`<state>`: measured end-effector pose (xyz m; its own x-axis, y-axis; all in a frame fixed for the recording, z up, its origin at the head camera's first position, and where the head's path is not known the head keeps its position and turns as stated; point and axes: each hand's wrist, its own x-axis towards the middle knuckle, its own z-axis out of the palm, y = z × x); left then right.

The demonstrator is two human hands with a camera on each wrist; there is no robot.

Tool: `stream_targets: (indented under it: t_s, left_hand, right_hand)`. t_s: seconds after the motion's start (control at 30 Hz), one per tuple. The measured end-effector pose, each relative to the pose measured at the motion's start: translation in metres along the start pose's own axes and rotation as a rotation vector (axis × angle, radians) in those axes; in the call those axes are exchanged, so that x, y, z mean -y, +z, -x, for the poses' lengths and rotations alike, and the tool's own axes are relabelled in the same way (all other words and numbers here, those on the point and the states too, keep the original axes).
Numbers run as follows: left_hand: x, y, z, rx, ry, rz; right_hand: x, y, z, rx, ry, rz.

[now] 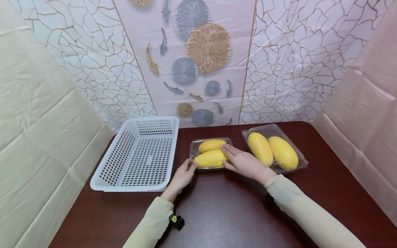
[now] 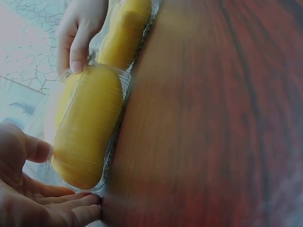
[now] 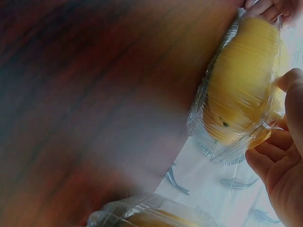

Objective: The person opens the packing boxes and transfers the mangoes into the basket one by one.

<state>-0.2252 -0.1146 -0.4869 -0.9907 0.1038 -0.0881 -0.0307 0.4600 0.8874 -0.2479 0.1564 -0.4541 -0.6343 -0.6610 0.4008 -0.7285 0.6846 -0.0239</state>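
Observation:
A clear plastic clamshell box (image 1: 194,148) with two oval yellow fruits (image 1: 211,159) inside lies on the table. At its left end my left hand (image 1: 182,176) grips it, thumb near the lid's edge and fingers along the end wall (image 2: 45,196). My right hand (image 1: 245,163) holds the opposite end, its thumb at the near side and fingertips on the lid. In the right wrist view that thumb and fingers (image 3: 272,158) pinch the lid's edge. The lid looks down over the fruits; whether it is latched I cannot tell.
A white perforated plastic basket (image 1: 134,188) stands to the left. Behind my right wrist sits a larger clear box (image 1: 301,162) with two bigger yellow fruits (image 1: 283,153). The dark red table (image 1: 214,206) meets a patterned cloth backdrop (image 1: 207,103) at the back.

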Motion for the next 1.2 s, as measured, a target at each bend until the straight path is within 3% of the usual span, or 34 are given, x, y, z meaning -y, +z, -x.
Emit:
stream_targets:
  t_s: [0.7, 1.2]
  left_hand:
    - [-0.0007, 0.0001, -0.0011, 0.004, -0.011, -0.015]
    - [-0.0014, -0.0004, -0.0002, 0.004, 0.013, -0.013]
  right_hand:
    - [0.0026, 0.0024, 0.0026, -0.017, -0.086, 0.126]
    - [0.0021, 0.0025, 0.0007, -0.005, -0.081, 0.118]
